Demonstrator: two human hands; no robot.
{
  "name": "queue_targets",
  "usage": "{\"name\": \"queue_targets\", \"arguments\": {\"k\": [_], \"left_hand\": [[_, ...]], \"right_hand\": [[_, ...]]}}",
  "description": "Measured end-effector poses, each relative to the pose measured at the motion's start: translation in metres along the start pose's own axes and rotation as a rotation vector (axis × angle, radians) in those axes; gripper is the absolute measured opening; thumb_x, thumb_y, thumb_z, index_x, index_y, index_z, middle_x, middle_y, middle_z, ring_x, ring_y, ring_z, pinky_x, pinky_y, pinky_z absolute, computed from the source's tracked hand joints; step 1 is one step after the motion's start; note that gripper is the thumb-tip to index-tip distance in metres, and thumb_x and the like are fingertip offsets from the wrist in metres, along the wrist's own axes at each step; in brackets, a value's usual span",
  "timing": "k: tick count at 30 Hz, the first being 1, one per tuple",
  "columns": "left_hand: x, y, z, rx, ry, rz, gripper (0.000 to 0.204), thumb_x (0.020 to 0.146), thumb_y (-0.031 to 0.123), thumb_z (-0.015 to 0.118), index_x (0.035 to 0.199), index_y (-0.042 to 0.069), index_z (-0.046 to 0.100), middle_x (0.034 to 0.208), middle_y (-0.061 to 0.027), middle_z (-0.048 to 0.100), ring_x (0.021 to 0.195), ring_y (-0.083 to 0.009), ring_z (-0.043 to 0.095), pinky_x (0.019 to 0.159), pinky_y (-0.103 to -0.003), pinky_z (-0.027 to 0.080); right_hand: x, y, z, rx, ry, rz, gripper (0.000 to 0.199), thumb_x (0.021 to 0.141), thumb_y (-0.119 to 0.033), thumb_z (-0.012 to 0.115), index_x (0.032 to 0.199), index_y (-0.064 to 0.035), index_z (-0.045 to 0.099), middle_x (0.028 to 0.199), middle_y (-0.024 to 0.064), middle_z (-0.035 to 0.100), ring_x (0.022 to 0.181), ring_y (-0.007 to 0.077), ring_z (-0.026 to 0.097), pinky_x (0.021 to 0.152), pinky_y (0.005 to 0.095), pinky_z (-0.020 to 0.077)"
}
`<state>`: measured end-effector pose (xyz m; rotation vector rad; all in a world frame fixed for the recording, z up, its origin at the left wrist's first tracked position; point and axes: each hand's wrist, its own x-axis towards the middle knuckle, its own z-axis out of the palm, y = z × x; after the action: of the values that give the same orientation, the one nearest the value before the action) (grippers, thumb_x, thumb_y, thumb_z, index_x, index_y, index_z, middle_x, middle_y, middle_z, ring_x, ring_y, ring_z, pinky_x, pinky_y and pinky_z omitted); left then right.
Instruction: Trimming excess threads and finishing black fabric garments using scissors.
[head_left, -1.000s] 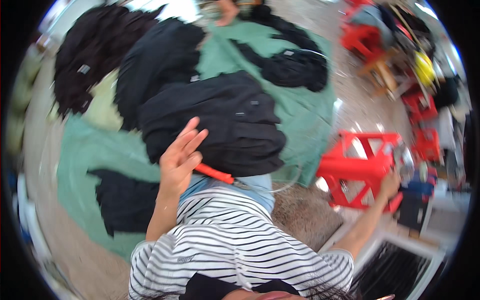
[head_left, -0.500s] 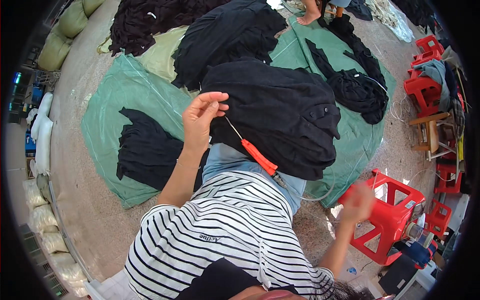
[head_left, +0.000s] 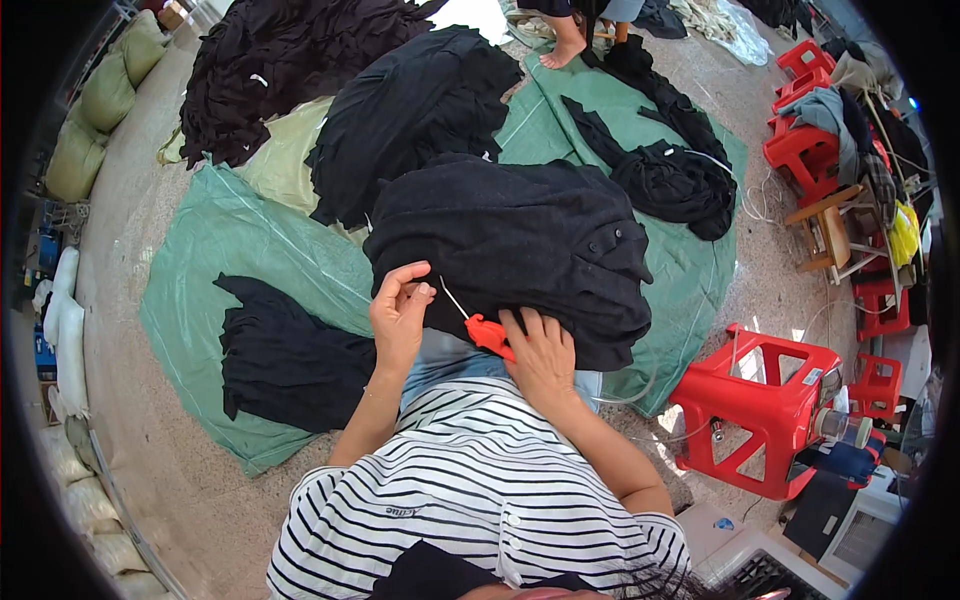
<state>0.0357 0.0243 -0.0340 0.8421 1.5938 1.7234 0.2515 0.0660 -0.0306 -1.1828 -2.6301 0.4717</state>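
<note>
A dark garment [head_left: 520, 225] with buttons at its right end lies bundled across my lap. On its near edge rests a tool with a red handle [head_left: 487, 334] and a thin, bent metal tip. A clear tube [head_left: 640, 392] runs beside it to the right. My right hand [head_left: 545, 358] is on the handle, fingers over it and against the cloth. My left hand [head_left: 402, 318] is just left of the metal tip, thumb and fingertips drawn together in a pinch. Whatever those fingertips hold is too small to make out.
Green sheeting [head_left: 250, 235] covers the floor, with a black cloth pile [head_left: 295, 350] at left and more dark piles [head_left: 415, 105] ahead. A red stool [head_left: 755, 400] stands close on my right, a glass jar [head_left: 840, 428] beside it. Another person's bare foot [head_left: 565, 47] is at the far side.
My right hand has come from beside the red stool to the red-handled tool and grips it. My left hand is lower, nearer my body, still pinched. The view has shifted slightly.
</note>
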Motion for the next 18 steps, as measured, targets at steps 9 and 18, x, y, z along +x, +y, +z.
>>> {"name": "queue_targets", "arguments": {"k": [9, 18], "left_hand": [[-0.001, 0.005, 0.006, -0.059, 0.063, 0.013, 0.017, 0.091, -0.003, 0.06, 0.106, 0.001, 0.067, 0.098, -0.0039, 0.066, 0.082, -0.0102, 0.065, 0.074, -0.024, 0.054], [0.01, 0.028, 0.042, 0.409, 0.211, 0.608, 0.018, 0.083, 0.006, 0.067, 0.101, 0.008, 0.065, 0.107, -0.0079, 0.062, 0.104, -0.0291, 0.059, 0.088, -0.042, 0.047]], "right_hand": [[-0.019, 0.002, -0.009, 0.069, 0.13, -0.112, 0.055, 0.075, 0.003, 0.053, 0.13, -0.0014, 0.054, 0.134, 0.018, 0.053, 0.125, 0.0386, 0.048, 0.103, 0.0489, 0.0371], [-0.027, 0.032, -0.053, 0.082, 0.454, -0.277, 0.044, 0.104, -0.037, 0.041, 0.117, -0.0009, 0.062, 0.101, 0.0176, 0.068, 0.089, 0.0297, 0.066, 0.081, 0.0364, 0.054]]}}
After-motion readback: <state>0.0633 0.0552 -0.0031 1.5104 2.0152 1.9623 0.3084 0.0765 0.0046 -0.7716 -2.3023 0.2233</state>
